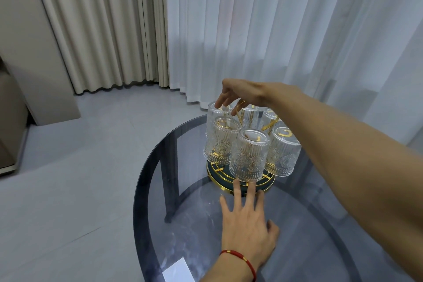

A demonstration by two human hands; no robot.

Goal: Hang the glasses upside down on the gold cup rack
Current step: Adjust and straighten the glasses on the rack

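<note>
The gold cup rack [219, 173] with a dark round base stands on a round smoked-glass table [160, 190]. Several clear embossed glasses hang upside down on its prongs; the nearest glass [249, 155] faces me, and another glass [218, 113] hangs at the far left. My right hand [238, 94] reaches over the rack from the right, fingers spread, fingertips on the bottom of the far left glass and beside the gold top handle [240, 110]. My left hand [247, 222], with a red string bracelet, lies flat on the table, fingertips touching the rack's base rim.
White sheer curtains [274, 30] hang close behind the table and beige drapes [103, 30] to the left. A beige panel [34, 52] stands at far left. Grey floor tiles [68, 190] surround the table. A bright white reflection [178, 270] shows near the table's front edge.
</note>
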